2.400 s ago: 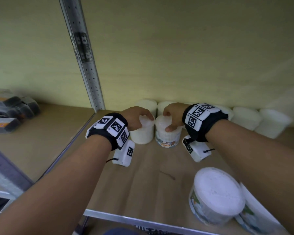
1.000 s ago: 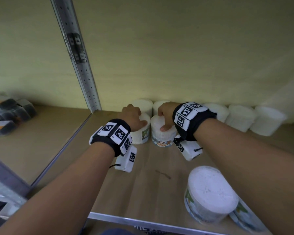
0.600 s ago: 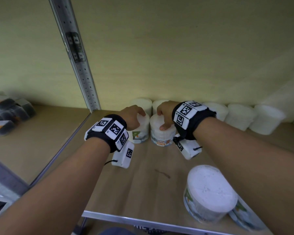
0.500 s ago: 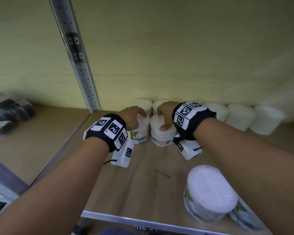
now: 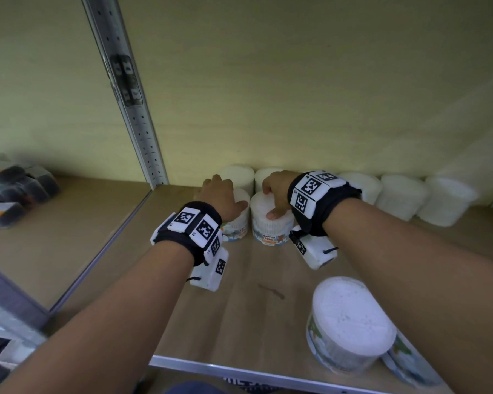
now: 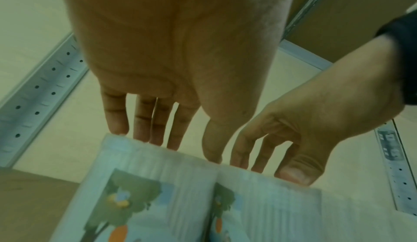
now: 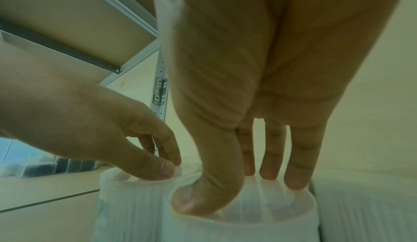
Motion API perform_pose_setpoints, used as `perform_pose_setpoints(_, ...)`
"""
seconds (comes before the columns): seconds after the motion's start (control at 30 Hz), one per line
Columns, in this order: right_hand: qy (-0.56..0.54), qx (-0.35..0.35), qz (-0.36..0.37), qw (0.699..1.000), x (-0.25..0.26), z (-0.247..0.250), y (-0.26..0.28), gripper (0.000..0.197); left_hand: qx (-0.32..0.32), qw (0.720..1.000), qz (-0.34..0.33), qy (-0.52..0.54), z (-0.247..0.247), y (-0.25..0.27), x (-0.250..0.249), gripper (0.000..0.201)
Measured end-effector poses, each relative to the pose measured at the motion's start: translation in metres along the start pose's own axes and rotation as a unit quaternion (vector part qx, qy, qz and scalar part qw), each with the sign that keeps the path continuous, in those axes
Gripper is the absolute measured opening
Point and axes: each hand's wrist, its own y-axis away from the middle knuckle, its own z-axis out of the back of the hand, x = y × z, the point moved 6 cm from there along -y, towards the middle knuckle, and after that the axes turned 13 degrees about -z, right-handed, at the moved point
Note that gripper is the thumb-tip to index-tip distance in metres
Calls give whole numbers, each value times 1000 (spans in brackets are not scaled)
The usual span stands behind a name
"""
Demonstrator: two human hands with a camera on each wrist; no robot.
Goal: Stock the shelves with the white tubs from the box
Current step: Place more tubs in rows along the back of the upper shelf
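1. White ribbed plastic tubs with printed cotton-bud labels are the job — two of them stand upright, touching side by side, on the wooden shelf board [image 5: 239, 314], just in front of the back row.
2. Left tub [image 5: 235, 220]: the left hand [image 5: 222, 199] has its fingers curled over the lid rim and its thumb on the top, gripping it.
3. Right tub [image 5: 271, 223]: the right hand [image 5: 276, 191] grips it the same way, thumb pressed on the lid and fingers over the far edge.
4. Judged from this, the step in hand is seating this pair; next comes letting go without tipping them, then going back for more tubs — the box is not in view.
5. Surroundings, left to right: dark flat packets [image 5: 9, 191] on the neighbouring shelf, a perforated grey metal upright [image 5: 131, 109], a pale yellow back wall, a row of plain white tubs [image 5: 402, 194] against it, and a larger white-lidded tub [image 5: 350, 322] near the front edge.
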Motion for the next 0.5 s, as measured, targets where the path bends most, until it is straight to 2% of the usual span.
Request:
perform_pose_setpoints(0.13, -20, 9, 12, 1000, 3, -6, -4, 65, 13, 1000, -11, 6, 0, -2, -2, 58)
perform_pose_setpoints(0.37, -4, -10, 26, 1000, 2, -8, -7, 63, 55, 995, -56, 63, 6, 2, -2, 53)
perform_pose_setpoints(0.5, -11, -22, 39, 999, 6, -2, -1, 67, 80, 992, -77, 59, 9, 3, -2, 54)
